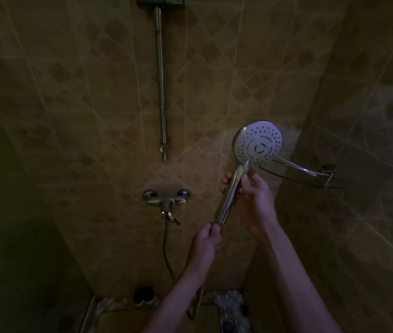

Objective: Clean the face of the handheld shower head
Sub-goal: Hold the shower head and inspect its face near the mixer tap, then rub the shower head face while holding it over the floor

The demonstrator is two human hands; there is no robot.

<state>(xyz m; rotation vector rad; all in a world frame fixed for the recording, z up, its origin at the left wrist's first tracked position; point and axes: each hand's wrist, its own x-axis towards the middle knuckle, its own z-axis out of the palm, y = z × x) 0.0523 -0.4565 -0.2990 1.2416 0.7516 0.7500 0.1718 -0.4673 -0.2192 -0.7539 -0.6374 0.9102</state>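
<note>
Right hand [254,200] wraps the upper handle [229,198], fingers [226,182] curled round its far side, thumb on the near side just under the head. Left hand [206,239] pinches the bottom end, where the hose [166,248] joins. The handle's long axis slants up and to the right from the left hand, and the shower head's [258,144] white nozzle face sits at the top, turned toward the person. The right hand is nearer that face, so my guess is it does the wiping. No cloth visible. Glass shelf [310,175] lies just behind the head.
</note>
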